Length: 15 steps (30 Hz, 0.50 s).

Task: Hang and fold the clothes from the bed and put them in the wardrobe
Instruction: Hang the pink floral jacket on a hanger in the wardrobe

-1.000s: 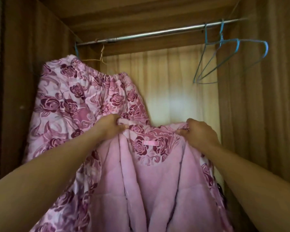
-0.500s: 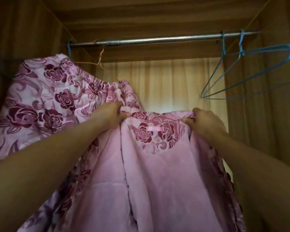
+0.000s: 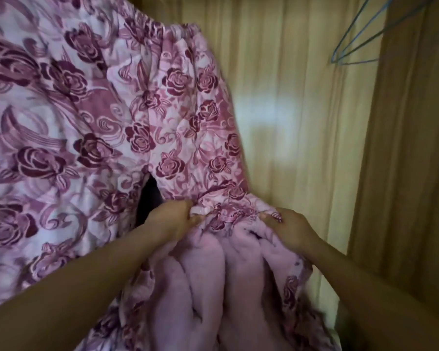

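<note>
Inside the wardrobe (image 3: 403, 173), hung rose-print garment (image 3: 74, 122) fills the left. We hold the fleece-lined jacket (image 3: 213, 274) bunched low: left hand (image 3: 173, 219) and right hand (image 3: 287, 226) pinch its collar. Risk: no hanger inside; blue hangers (image 3: 352, 39) well apart; heavy fleece may slip.

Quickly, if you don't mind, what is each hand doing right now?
Left hand: closed, gripping the collar of the pink floral jacket.
Right hand: closed, gripping the same collar on the other side.
</note>
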### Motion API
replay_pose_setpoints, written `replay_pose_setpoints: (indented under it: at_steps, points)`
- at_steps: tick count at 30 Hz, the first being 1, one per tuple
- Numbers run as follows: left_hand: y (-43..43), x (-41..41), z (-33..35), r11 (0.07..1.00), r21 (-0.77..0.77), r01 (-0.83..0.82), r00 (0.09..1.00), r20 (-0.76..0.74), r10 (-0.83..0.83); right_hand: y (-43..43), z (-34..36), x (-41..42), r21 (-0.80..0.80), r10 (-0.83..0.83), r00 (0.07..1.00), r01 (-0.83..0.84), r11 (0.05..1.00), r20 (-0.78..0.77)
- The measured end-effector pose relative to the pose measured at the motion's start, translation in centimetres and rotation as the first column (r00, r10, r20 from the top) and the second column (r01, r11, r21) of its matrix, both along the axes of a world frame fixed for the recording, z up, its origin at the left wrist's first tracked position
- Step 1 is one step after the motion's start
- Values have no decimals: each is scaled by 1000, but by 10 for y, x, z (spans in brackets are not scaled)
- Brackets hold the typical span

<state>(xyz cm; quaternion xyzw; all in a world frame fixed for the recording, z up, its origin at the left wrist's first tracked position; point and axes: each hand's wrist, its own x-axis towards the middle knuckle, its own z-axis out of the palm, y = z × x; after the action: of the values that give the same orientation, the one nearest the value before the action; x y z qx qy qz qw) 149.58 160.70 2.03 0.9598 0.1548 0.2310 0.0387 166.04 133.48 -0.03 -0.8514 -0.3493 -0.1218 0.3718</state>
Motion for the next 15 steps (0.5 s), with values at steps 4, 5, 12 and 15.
replay_pose_setpoints:
  at_steps: [4,5,12,15]
  points:
    - [-6,0,-56,996,-88,-32,990,-140,20,5,-45,6,-96,38,993,-49,994,-115]
    - [-8,0,-66,992,-118,-35,987,-162,16,7,-53,8,-127,48,989,-67,990,-142]
    - [-25,-7,-66,988,85,-127,952,-269,145,-2,-50,-2,-160,71,996,-80,984,-56]
    - [-32,-16,-26,993,108,-56,969,-234,80,-12,-8,-10,-244,71,995,-53,968,68]
